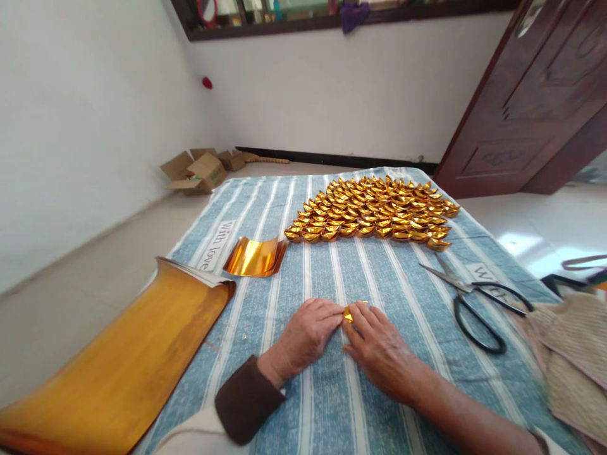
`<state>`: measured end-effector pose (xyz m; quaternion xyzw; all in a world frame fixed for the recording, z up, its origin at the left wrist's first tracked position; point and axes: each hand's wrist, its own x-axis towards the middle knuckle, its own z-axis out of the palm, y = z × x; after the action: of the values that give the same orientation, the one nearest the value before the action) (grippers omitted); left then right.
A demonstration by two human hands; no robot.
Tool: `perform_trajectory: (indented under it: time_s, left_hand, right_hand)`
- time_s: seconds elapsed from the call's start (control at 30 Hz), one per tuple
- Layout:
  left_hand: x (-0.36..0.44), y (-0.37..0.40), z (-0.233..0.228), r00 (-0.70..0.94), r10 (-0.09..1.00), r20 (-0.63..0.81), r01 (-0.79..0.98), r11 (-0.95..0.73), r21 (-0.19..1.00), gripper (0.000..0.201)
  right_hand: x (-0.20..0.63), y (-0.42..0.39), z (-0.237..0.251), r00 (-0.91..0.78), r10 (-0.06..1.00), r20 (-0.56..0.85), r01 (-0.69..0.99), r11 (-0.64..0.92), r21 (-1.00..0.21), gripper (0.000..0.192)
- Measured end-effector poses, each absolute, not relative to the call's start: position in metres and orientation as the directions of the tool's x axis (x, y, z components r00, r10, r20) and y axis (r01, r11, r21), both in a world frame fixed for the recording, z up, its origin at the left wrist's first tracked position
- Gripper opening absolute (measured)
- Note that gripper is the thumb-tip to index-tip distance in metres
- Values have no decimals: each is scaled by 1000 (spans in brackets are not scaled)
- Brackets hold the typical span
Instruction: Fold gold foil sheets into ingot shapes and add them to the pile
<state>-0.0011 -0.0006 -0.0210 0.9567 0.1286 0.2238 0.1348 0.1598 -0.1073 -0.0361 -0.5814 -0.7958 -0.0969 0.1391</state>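
Note:
Between my two hands, at the middle of the table, is a small piece of folded gold foil paper (349, 314). My left hand (306, 333) closes on its left end with the fingers together. My right hand (377, 344) covers its right side, fingers pressed over it, so most of the piece is hidden. Beyond my hands, a large group of folded gold paper ingots (370, 212) stands in packed rows. A short stack of curled gold foil sheets (253, 256) lies to the left of them.
Black-handled scissors (469, 291) lie partly spread at the right. A big gold sheet stack (118, 354) hangs over the table's left edge. Striped blue cloth (327, 411) covers the table. Cardboard boxes (202, 172) sit on the floor; a beige woven cloth (576, 347) is at far right.

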Motion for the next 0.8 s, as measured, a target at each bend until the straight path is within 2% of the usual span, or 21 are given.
perform_trajectory:
  time_s: [0.43,0.53,0.67,0.8]
  left_hand:
    - [-6,3,-27,849,369,377,251,-911,326,22]
    - [-7,4,-28,851,366,375,248,-912,327,21]
    - [-7,4,-32,852,365,374,253,-914,317,20]
    - [-7,4,-32,854,374,362,265,-911,316,21]
  right_hand:
    - [180,-109,-19,-338,918,206,882,385,-272,17]
    - [186,-107,-16,-349,913,212,849,404,-341,14]
    - [195,-103,-15,-310,914,261,806,398,-438,26]
    - [195,-103,-16,-306,907,288,816,406,-411,31]
